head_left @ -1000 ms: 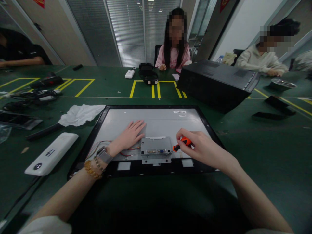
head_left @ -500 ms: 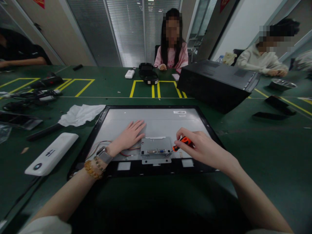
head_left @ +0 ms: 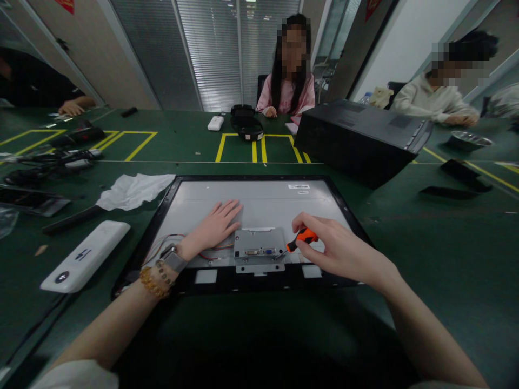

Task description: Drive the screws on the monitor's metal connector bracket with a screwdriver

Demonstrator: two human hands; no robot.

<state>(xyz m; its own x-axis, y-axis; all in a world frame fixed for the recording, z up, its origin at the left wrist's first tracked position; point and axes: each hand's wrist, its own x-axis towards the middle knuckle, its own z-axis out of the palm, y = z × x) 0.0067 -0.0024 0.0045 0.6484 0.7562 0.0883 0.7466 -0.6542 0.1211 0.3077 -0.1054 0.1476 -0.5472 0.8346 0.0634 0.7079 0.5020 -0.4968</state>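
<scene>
A monitor panel (head_left: 259, 208) with a black frame lies flat on the green table, its grey back facing up. My left hand (head_left: 213, 224) rests flat on the panel with its fingers stretched out, left of a metal bracket (head_left: 259, 237) that carries a blue and a white video port. Held in my right hand (head_left: 330, 240) is an orange and black screwdriver (head_left: 305, 236). The shaft slants down to the left, its tip at the bracket's lower right part; whether it sits in a screw is too small to tell. Thin wires (head_left: 214, 254) run from under my left hand towards the bracket.
A white power bank (head_left: 87, 256), a white tissue (head_left: 135, 192) and a black bar (head_left: 73, 220) lie to the left, with tangled cables (head_left: 48, 162) beyond. A large black casing (head_left: 360, 140) stands behind on the right, near a metal bowl (head_left: 469, 140). People sit across the table.
The fingers of my right hand have shifted slightly around the screwdriver handle, which shows more orange. My left hand stays put. At far left, another person's hand has come onto the table.
</scene>
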